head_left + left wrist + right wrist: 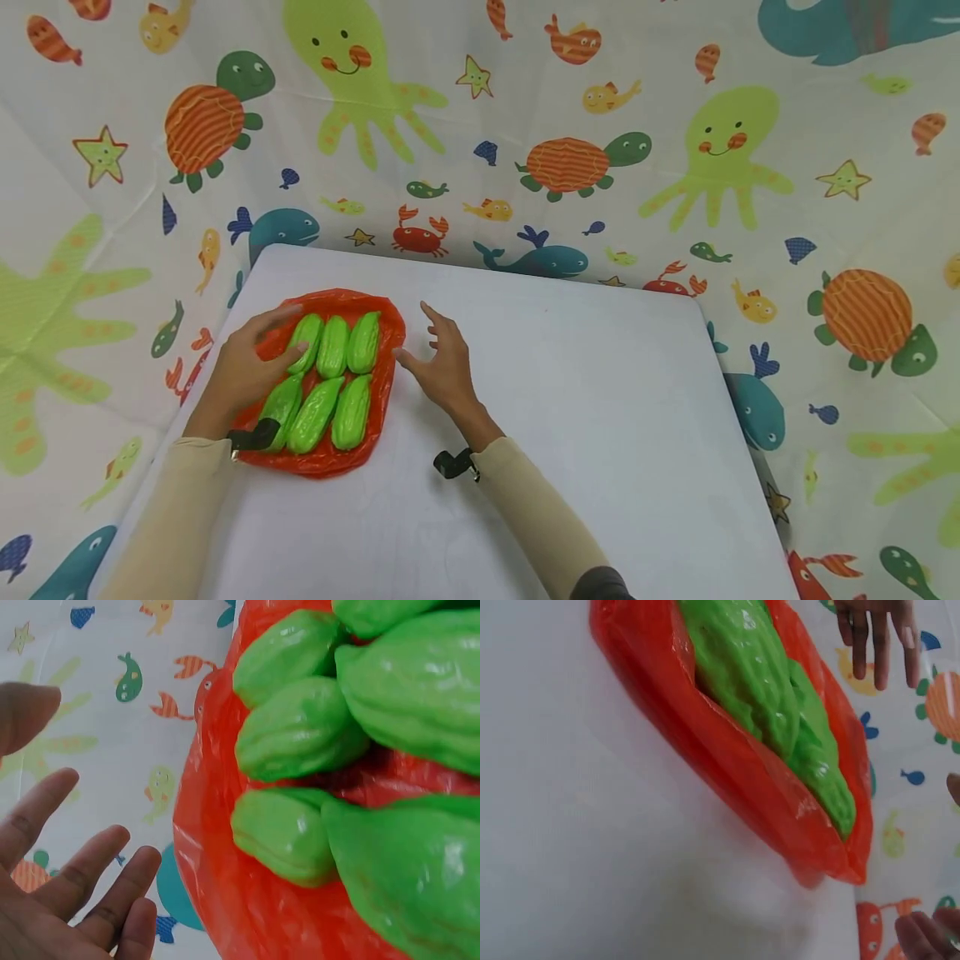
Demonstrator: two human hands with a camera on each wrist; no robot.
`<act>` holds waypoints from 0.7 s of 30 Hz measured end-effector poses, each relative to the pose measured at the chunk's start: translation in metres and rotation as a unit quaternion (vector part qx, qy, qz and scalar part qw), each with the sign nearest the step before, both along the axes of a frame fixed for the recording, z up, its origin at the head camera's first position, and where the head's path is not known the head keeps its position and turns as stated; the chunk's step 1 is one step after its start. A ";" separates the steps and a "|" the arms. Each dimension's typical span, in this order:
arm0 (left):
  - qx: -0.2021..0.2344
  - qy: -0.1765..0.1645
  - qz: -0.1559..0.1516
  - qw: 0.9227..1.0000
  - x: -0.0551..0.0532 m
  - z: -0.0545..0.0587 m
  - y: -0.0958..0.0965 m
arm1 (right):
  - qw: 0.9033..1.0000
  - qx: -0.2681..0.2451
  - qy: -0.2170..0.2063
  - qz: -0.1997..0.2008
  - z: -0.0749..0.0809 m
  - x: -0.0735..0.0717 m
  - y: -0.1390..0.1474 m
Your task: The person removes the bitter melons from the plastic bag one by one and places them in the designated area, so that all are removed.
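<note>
Several ridged, shiny green gourds lie in two rows on a round spread of red plastic. My left hand hovers over its left side with fingers apart and bent slightly, gripping nothing. In the left wrist view the hand is apart from the gourds. Just beyond the right edge is my right hand, thumb and fingers spread and holding nothing. The right wrist view shows the red plastic standing up as a rim around the gourds; only some right-hand fingers show there.
The red plastic lies on the left part of a white table. A patterned cloth with sea animals hangs behind the table and along its sides. Each wrist carries a small black camera.
</note>
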State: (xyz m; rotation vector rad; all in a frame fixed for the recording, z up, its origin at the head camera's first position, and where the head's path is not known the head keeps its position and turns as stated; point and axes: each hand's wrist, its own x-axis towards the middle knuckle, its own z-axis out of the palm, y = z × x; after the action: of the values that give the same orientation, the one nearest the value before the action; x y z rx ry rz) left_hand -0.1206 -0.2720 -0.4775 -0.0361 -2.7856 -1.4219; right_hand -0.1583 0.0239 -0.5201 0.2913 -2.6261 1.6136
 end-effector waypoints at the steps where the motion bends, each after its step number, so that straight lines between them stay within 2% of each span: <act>1: 0.006 -0.007 0.003 1.000 0.001 0.000 -0.003 | 1.000 0.000 -0.005 0.010 -0.001 0.000 -0.003; 9: -0.009 -0.073 0.031 0.997 0.004 -0.011 -0.029 | 0.998 0.000 -0.031 0.047 -0.006 -0.001 -0.022; 13: 0.002 -0.091 0.019 0.996 0.006 -0.019 -0.041 | 0.998 -0.003 -0.027 0.057 -0.009 -0.001 -0.031; 21: 0.032 -0.137 -0.006 0.990 0.010 -0.028 -0.057 | 0.997 0.041 -0.024 0.059 -0.012 -0.003 -0.047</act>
State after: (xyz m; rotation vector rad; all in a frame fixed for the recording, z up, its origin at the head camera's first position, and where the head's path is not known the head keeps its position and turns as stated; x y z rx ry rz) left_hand -0.1103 -0.3294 -0.5060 0.1544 -2.9518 -1.6334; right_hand -0.1613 -0.0231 -0.5320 0.4222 -2.7656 1.5663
